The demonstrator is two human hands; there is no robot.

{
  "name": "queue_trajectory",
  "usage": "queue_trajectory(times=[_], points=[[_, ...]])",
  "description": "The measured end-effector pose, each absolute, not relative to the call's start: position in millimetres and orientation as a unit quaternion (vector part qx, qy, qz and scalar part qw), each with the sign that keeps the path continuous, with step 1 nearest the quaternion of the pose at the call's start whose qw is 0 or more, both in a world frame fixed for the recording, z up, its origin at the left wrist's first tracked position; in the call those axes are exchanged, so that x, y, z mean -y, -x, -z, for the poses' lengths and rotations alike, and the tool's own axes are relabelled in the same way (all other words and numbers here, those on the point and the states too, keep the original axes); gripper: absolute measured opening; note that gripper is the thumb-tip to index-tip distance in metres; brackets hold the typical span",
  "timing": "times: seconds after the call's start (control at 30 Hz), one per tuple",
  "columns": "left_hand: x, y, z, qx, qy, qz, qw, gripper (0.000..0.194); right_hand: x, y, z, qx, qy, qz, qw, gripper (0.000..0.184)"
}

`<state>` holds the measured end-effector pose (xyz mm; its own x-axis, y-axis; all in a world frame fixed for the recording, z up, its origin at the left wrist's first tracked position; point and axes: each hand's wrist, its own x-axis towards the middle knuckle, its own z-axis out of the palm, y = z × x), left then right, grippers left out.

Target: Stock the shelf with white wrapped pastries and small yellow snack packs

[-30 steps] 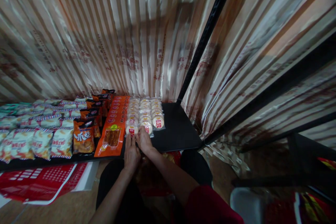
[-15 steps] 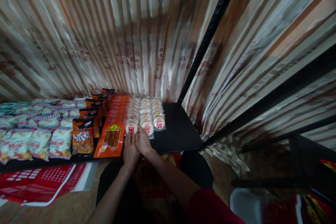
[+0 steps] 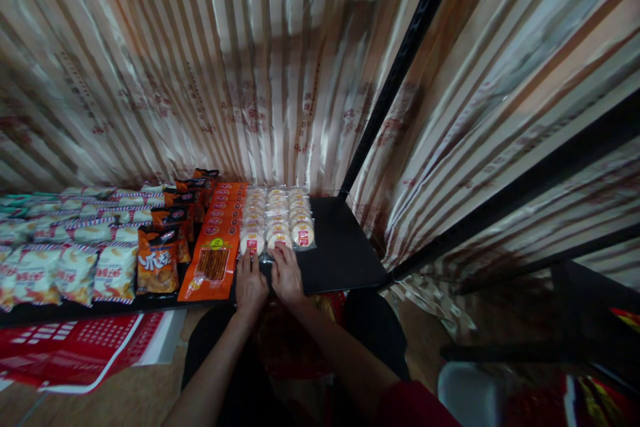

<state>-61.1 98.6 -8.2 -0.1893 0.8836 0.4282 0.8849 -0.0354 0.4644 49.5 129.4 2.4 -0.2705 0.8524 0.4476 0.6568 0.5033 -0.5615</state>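
Note:
Three columns of overlapping round white crackers in clear packets lie on a black shelf (image 3: 333,247). My left hand (image 3: 251,288) rests at the near edge of the front packet in the left column (image 3: 249,240), its fingers stretched forward and touching the wrapper. Beside it, my right hand (image 3: 287,278) has its fingers spread over the near edge of the middle column's front packet (image 3: 277,235), covering part of its red label. Neither hand lifts a packet. The right column's front packet (image 3: 303,234) lies untouched.
Left of the crackers are overlapping orange stick-snack packs (image 3: 213,257), orange-black snack bags (image 3: 157,260) and rows of white snack bags (image 3: 115,273). A red basket (image 3: 75,350) sits below. A black post (image 3: 385,100) rises at the shelf's back corner before striped curtains (image 3: 280,47).
My right hand has moved right, from beside my left hand onto the middle column's front packet. My left hand stays at the left column. The front packets have shifted slightly.

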Motion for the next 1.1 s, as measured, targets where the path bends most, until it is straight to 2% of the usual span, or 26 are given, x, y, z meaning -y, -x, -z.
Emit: queue_trajectory(times=[0.3, 1.1], points=[[-96.7, 54.7, 1.0, 0.71, 0.628, 0.316, 0.049, 0.045, -131.0, -69.4, 10.0, 0.792, 0.499, -0.056, 0.346, 0.043], [-104.0, 57.5, 4.4, 0.685, 0.667, 0.279, 0.092, 0.041, -131.6, -68.9, 14.6, 0.81, 0.485, -0.058, 0.326, 0.047]])
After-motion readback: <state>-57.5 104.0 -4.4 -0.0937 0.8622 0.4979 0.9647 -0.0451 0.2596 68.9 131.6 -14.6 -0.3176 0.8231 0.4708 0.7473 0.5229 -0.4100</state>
